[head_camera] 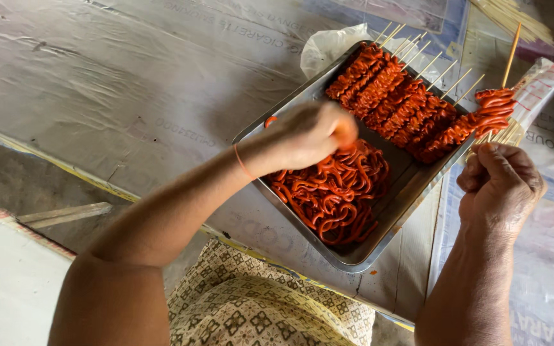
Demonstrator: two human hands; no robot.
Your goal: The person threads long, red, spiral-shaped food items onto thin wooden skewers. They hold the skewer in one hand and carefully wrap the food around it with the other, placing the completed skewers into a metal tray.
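Skewered meat strips, orange-red, marinated: one part-loaded skewer [496, 106] held upright in the right hand [500, 186], just past the far right rim of the metal tray [354, 259].

Loose strips [335, 192]: tangled heap in the near half of the tray. Left hand [306, 134] is down on the heap, fingers curled and pinching into the strips; the fingertips are hidden, so how many strips they hold cannot be told.

Right hand: fingers pressed together around a bundle of bare sticks [508, 133] along with the loaded one, whose tip points up and away.

Finished skewers [395, 99]: row laid side by side in the far half of the tray, stick ends pointing out over the rim.

Tray: on a plastic-covered tabletop [129, 96], a thin plastic bag [328, 45] under its far corner.

Risks, as judged: slippery strips may slide off the stick or drop outside the tray; the sharp tip may prick a finger when meat is pushed on; the gripped bundle may loosen and scatter.
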